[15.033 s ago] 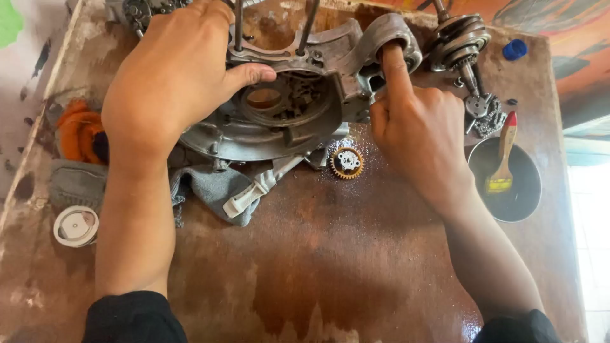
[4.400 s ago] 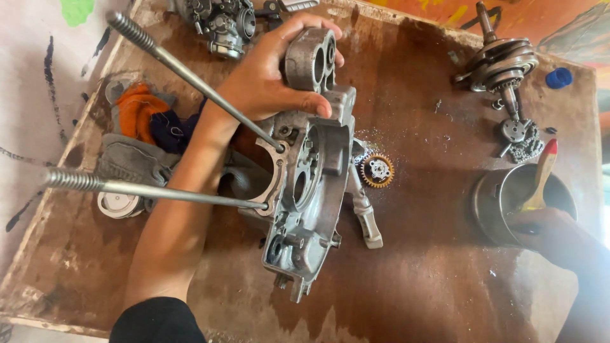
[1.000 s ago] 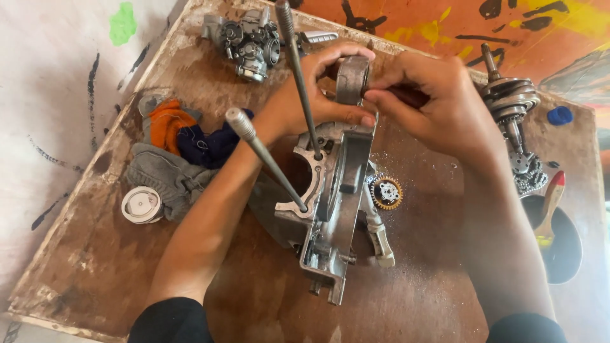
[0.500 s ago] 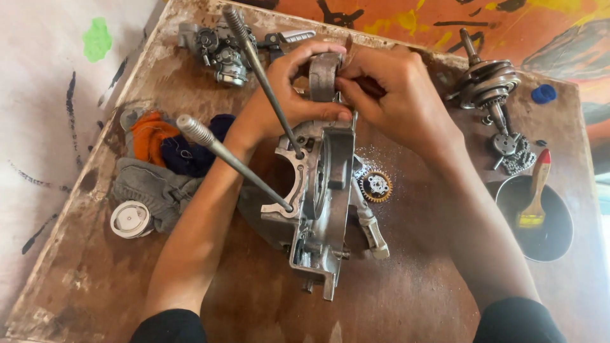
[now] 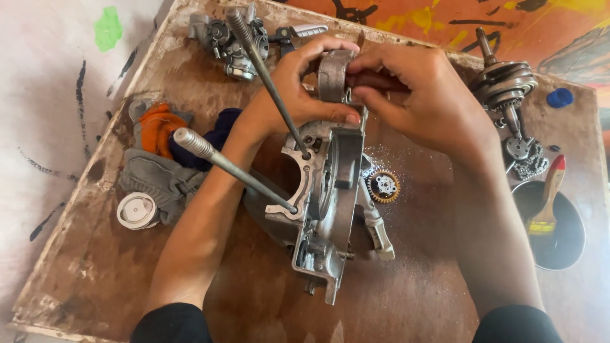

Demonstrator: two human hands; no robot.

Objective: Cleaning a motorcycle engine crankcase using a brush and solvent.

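Carburettor (image 5: 230,39) at far edge of my board (image 5: 127,279). Rags (image 5: 162,159), orange, blue, grey, heaped on my left; white cap (image 5: 136,210) just beside them. Brass gear (image 5: 384,187) mid-board. Crankshaft (image 5: 505,86) on my right, chain (image 5: 530,166) near it. Brush (image 5: 546,206) rests in black bowl (image 5: 569,244). Blue cap (image 5: 560,97) at far right.

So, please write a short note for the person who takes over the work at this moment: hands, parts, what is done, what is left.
Left hand: grips the top of the engine case half, which stands on edge on the wooden board.
Right hand: fingers at the same top boss; what they hold is hidden.
Two long studs stick out of the case toward the left.
Small gear lies right of the case; crankshaft far right; brush in dark bowl; rags left.
Done: case stood upright. Left: work at the top boss is not finished.
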